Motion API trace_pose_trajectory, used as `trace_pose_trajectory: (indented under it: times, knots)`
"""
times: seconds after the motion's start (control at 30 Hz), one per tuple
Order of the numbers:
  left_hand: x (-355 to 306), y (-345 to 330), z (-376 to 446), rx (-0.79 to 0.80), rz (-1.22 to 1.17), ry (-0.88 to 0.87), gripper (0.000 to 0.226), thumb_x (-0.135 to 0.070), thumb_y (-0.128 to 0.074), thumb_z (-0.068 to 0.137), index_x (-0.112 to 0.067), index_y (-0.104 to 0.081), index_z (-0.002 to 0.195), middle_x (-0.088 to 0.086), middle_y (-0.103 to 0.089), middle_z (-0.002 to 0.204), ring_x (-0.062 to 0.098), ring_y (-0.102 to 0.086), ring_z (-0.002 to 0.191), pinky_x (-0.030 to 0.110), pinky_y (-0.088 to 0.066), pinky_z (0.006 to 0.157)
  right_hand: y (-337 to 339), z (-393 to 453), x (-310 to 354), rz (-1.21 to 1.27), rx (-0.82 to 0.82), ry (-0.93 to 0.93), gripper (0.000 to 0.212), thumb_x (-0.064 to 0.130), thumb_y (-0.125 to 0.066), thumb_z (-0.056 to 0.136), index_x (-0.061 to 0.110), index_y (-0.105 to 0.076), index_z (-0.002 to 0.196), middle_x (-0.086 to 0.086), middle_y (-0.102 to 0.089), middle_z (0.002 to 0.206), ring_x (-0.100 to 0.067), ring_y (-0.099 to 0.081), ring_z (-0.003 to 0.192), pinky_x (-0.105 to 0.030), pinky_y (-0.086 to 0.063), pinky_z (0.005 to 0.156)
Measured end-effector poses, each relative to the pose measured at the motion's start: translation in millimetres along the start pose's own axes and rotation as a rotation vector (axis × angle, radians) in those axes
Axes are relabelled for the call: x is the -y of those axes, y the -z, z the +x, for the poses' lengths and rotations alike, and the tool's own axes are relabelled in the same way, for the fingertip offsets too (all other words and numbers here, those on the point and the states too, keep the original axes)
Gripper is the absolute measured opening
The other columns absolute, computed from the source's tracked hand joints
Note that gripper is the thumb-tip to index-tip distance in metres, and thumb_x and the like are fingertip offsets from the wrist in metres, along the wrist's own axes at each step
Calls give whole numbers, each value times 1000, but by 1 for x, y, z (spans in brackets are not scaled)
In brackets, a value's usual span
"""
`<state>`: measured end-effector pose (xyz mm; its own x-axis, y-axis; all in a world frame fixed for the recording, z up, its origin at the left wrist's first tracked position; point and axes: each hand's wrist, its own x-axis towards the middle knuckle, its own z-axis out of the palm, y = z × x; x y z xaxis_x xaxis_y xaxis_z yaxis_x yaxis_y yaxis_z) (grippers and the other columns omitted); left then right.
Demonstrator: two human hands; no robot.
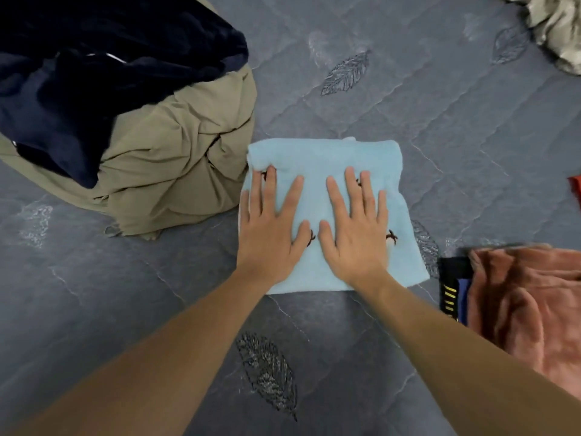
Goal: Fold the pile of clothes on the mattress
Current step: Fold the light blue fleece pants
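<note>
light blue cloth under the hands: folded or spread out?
Folded. The light blue cloth is a compact rectangle with a doubled edge at its far-left corner; both hands press flat.

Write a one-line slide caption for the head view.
Both hands, left hand and right hand, press flat on a folded light blue cloth on the grey mattress.

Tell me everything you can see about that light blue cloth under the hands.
The light blue cloth looks soft and fleecy, folded into a rough rectangle lying flat on the grey quilted mattress. Small dark embroidered motifs dot it. The left hand and right hand press on it with straight fingers. Its left edge lies close beside the khaki garment; whether they touch is unclear.
</note>
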<state>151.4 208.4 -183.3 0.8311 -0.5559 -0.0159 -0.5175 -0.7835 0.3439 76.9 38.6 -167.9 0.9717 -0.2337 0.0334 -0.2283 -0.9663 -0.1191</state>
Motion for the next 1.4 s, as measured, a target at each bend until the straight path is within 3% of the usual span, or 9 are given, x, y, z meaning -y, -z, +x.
trace_pose_trajectory:
  times: [0.2, 0.33, 0.47, 0.57, 0.73, 0.93, 1.1, 1.3, 1.4]
  knots:
    - [-1, 23, -8, -26, -143, 6, 76, -56, -45, 102, -29, -12, 166, 7, 1, 173, 30, 4, 160, 60, -17, 124, 21, -1, 5, 192, 49, -21, 73, 45, -46, 102, 28, -16, 166, 0, -5, 175, -22, 4, 161, -58, -8, 127]
    - [-4, 48, -19, -124, -443, 433, 91, -67, -63, 90, -23, -24, 159, 6, -27, 160, 29, -25, 148, 54, -32, 115, 54, -7, -30, 492, -142, -348, 84, 50, -65, 92, 24, -27, 162, -3, -25, 167, -24, -22, 155, -51, -18, 126]
    - [-6, 53, -23, -25, -591, 591, 83, -85, -60, 75, -25, -52, 131, -4, -54, 125, 21, -43, 124, 50, -42, 107, 59, -12, -61, 746, 179, -648, 92, 88, -68, 69, 43, -45, 146, 8, -56, 143, -24, -50, 136, -53, -41, 114]
    - [-15, 55, -22, -27, -973, 679, 74, -80, -72, 71, -35, -55, 127, -14, -65, 126, 12, -60, 120, 45, -52, 104, 70, -11, -68, 1022, 289, -629, 56, 62, -80, 80, 43, -59, 128, 15, -70, 125, -10, -68, 115, -43, -55, 104]
    - [-33, 67, -33, 29, -1124, 635, 62, -48, -80, 88, -34, -54, 142, -15, -68, 132, 10, -66, 119, 44, -56, 103, 89, -17, -63, 1225, 375, -543, 57, 35, -84, 87, 29, -59, 138, 13, -73, 123, -5, -72, 107, -30, -57, 93]
    - [-74, 105, -59, -60, -1042, 569, 51, -32, -75, 95, -23, -57, 141, -16, -69, 126, -1, -68, 108, 29, -59, 91, 128, -37, -73, 1272, 346, -496, 53, 18, -84, 87, 22, -61, 135, 6, -73, 123, -11, -72, 107, -33, -59, 90]
    - [-143, 152, -80, -73, -1021, 516, 44, -30, -73, 96, -21, -60, 137, -17, -71, 119, -6, -69, 101, 15, -57, 75, 195, -83, -100, 1273, 225, -506, 52, 20, -85, 85, 25, -62, 132, 7, -74, 123, -12, -72, 109, -43, -60, 95]
    - [-267, 204, -104, -13, -1090, 411, 37, -27, -71, 97, -26, -60, 133, -19, -72, 118, -5, -69, 103, 21, -57, 80, 292, -159, -174, 1149, 116, -536, 51, 39, -85, 84, 39, -62, 129, 18, -72, 119, -3, -69, 109, -37, -58, 95]
    - [-328, 206, -113, 37, -1148, 354, 39, -26, -71, 98, -28, -59, 136, -13, -72, 125, 8, -70, 113, 37, -58, 89, 323, -199, -219, 1074, 49, -598, 48, 41, -85, 83, 44, -62, 124, 27, -71, 115, 6, -66, 107, -32, -57, 96]
